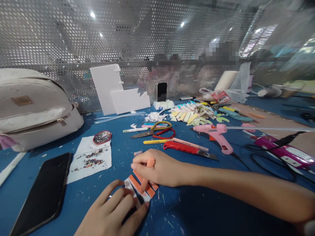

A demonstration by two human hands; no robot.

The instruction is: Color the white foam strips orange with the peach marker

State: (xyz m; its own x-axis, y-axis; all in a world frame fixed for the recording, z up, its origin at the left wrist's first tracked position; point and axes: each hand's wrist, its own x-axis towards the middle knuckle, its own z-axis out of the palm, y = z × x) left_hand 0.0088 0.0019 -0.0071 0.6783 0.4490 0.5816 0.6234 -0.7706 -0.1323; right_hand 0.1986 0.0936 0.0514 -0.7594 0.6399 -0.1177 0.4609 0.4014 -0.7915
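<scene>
One blue table (187,206), perforated screen (137,36) behind, right hand (162,168) gripping orange marker (151,162), left hand (113,206) loosely spread against strips (133,182)

perforated grey panel (61,36) behind | blue tabletop (120,155) below | bright light spots (92,14) high on panel

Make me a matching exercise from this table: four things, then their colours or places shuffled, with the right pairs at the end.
1. orange marker
2. hot glue gun
3. utility knife
4. backpack

A. red handle
B. far left of the view
C. pink body
D. in the right hand

Pairs: 1-D, 2-C, 3-A, 4-B
</scene>
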